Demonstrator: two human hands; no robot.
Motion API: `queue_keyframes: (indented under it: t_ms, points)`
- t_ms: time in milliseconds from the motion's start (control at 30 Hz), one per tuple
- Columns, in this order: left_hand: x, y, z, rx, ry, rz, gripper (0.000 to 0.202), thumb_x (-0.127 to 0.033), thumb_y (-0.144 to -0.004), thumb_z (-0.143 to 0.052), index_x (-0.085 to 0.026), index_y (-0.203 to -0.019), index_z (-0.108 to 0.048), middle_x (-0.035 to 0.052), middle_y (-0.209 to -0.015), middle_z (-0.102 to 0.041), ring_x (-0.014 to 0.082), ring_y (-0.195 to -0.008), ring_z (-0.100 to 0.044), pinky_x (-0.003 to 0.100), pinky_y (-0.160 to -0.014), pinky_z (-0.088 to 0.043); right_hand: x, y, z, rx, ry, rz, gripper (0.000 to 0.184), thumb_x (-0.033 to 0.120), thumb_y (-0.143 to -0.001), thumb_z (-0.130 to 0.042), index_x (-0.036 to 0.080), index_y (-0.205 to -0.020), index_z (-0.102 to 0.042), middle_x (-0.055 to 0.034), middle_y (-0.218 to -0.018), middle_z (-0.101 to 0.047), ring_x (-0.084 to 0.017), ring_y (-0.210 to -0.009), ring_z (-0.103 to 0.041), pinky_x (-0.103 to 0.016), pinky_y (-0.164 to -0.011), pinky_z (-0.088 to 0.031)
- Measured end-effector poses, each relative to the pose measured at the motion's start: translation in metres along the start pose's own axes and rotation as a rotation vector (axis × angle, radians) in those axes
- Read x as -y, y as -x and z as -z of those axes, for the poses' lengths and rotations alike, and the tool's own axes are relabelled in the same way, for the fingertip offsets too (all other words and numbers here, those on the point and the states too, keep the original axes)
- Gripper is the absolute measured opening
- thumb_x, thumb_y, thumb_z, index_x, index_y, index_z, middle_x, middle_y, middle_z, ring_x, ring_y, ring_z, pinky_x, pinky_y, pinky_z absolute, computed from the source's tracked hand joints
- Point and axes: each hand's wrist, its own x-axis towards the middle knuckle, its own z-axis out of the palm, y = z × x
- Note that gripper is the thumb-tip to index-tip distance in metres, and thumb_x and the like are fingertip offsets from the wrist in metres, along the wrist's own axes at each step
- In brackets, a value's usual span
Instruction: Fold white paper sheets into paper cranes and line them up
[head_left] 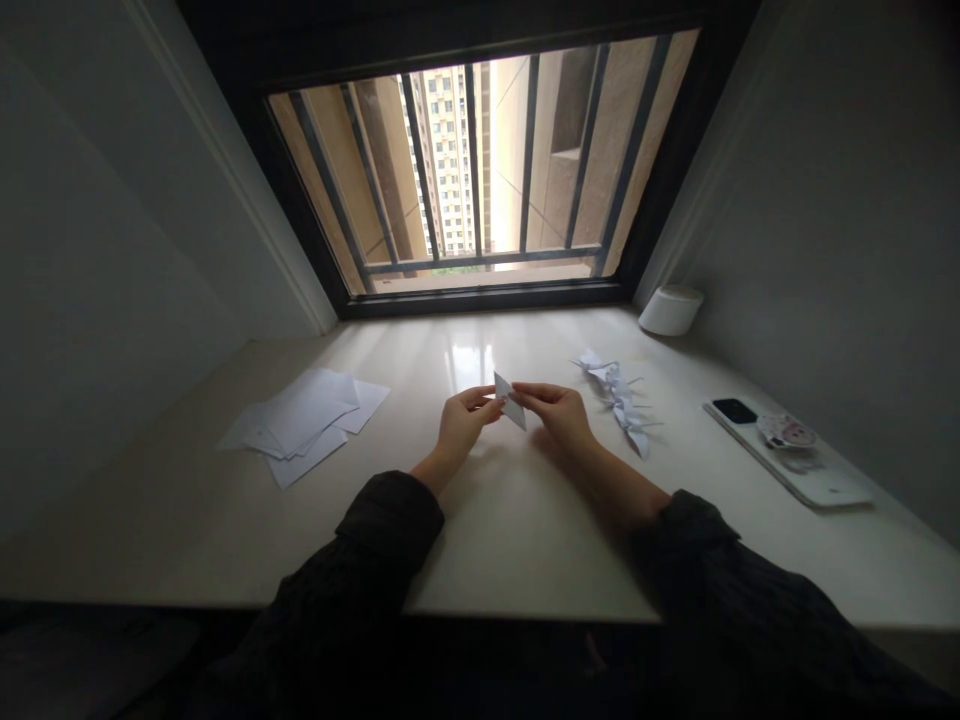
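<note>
Above the middle of the pale table (525, 520), my left hand (461, 420) and my right hand (559, 410) together hold a small folded white paper piece (510, 400). Both hands pinch it with thumb and fingers, the left at its left end and the right at its right end. The paper is lifted a little off the tabletop. Dark sleeves cover both forearms.
A loose stack of white paper sheets (307, 425) lies at the left. Several folded white paper figures (622, 400) lie right of my hands. A white phone (787, 455) with a small round item on it rests at the far right. A white round container (670, 310) stands by the barred window.
</note>
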Motion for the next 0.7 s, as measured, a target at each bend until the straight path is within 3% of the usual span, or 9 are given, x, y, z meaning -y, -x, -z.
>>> queue_keyframes:
  t_ms: [300, 467, 700]
  points:
    - [-0.0034, -0.0002, 0.0014, -0.025, 0.038, 0.084, 0.033, -0.039, -0.060, -0.079, -0.012, -0.080, -0.074, 0.0088, -0.078, -0.071, 0.0160, -0.072, -0.064, 0.032, -0.077, -0.052, 0.0021, -0.0018, 0.0008, 0.069, 0.083, 0.028, 0.035, 0.044, -0.064, -0.074, 0.019, -0.089, -0.076, -0.0069, -0.086, -0.075, -0.022, -0.079, -0.067, -0.034, -0.072, -0.052]
    - [-0.0039, -0.0020, 0.0025, -0.088, 0.086, 0.077, 0.034, -0.039, -0.059, -0.079, -0.012, -0.080, -0.074, 0.0081, -0.079, -0.071, 0.0158, -0.074, -0.064, 0.032, -0.079, -0.052, 0.0048, -0.0013, 0.0031, 0.174, 0.230, -0.086, 0.042, 0.054, -0.068, -0.067, 0.016, -0.080, -0.077, -0.0051, -0.064, -0.069, -0.014, -0.059, -0.057, -0.026, -0.054, -0.043]
    - [-0.0055, -0.0003, 0.0009, -0.104, 0.075, 0.053, 0.032, -0.040, -0.062, -0.077, -0.012, -0.078, -0.074, 0.0077, -0.078, -0.070, 0.0156, -0.073, -0.063, 0.031, -0.074, -0.052, 0.0039, 0.0009, 0.0027, 0.180, 0.255, -0.126, 0.038, 0.051, -0.061, -0.074, 0.017, -0.079, -0.077, -0.0029, -0.059, -0.066, -0.012, -0.055, -0.051, -0.025, -0.053, -0.039]
